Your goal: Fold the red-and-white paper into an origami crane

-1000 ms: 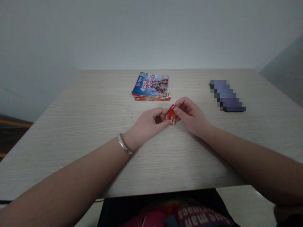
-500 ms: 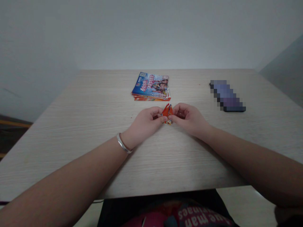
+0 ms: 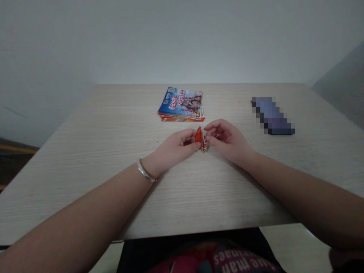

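A small folded red paper piece [image 3: 200, 138] stands upright just above the light wooden table [image 3: 113, 125], near its middle. My left hand [image 3: 174, 149], with a silver bangle on the wrist, pinches it from the left. From the right, my right hand [image 3: 226, 140] pinches the same piece with thumb and fingertips, its other fingers curled. Both forearms rest on the table.
A stack of colourful printed sheets [image 3: 182, 104] lies just beyond my hands. At the right, farther back, lies a dark flat object [image 3: 273, 115], blurred out. The table's near edge runs above my lap, and a plain wall stands behind the table.
The red piece has been turned from lying flat between the fingers to standing narrow and upright. My hands shifted slightly, and the right fingers have loosened a little.
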{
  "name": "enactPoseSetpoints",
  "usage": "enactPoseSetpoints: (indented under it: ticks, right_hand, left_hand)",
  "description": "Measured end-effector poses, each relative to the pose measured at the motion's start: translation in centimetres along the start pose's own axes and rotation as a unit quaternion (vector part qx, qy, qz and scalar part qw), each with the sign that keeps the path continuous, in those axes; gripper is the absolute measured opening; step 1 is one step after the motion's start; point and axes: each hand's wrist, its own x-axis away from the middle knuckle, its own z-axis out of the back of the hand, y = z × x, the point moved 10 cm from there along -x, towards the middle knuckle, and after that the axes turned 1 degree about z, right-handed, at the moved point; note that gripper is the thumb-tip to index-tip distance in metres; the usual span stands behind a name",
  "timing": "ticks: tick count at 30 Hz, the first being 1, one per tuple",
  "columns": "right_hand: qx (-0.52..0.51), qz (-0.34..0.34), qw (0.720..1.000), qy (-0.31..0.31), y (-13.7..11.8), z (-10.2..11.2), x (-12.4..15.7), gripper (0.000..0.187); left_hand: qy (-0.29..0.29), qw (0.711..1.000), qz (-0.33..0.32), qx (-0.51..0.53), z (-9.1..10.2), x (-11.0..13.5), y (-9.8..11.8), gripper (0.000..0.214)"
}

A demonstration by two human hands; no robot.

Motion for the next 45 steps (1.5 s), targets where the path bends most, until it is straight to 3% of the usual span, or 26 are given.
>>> enactPoseSetpoints:
  ticks: [7, 13, 20, 24, 29, 38, 45]
  right_hand:
    - [-0.043, 0.038, 0.997, -0.048, -0.6, -0.8, 0.1, 0.021]
    - [-0.061, 0.04, 0.993, -0.09, -0.4, -1.4, 0.1, 0.019]
    - [0.118, 0.133, 0.984, -0.007, -2.7, -0.5, 0.7, 0.029]
    - [0.167, 0.164, 0.972, 0.01, -3.7, -0.1, 1.0, 0.021]
    - [0.189, 0.161, 0.969, 0.014, -4.0, 0.2, 1.0, 0.012]
    - [0.163, 0.103, 0.981, 0.022, -2.9, 0.6, 0.6, 0.014]
    - [0.136, 0.071, 0.988, 0.025, -1.8, 0.7, 0.4, 0.007]
  left_hand:
    - [-0.001, 0.997, 0.031, 0.066, -0.1, 0.1, -0.3, 0.013]
    - [-0.062, 0.993, 0.049, 0.087, -0.9, 0.2, -0.7, 0.013]
    - [-0.062, 0.997, 0.041, 0.027, -0.8, 0.3, -0.9, 0.016]
    - [-0.059, 0.997, 0.049, -0.005, -0.8, 0.3, -0.9, 0.017]
    - [-0.067, 0.997, 0.037, -0.017, -0.9, 0.3, -0.4, 0.017]
    - [-0.059, 0.996, 0.042, 0.055, -1.1, 0.3, -0.6, 0.013]
    - [-0.034, 0.997, 0.061, 0.018, -0.5, 0.4, -1.0, 0.013]
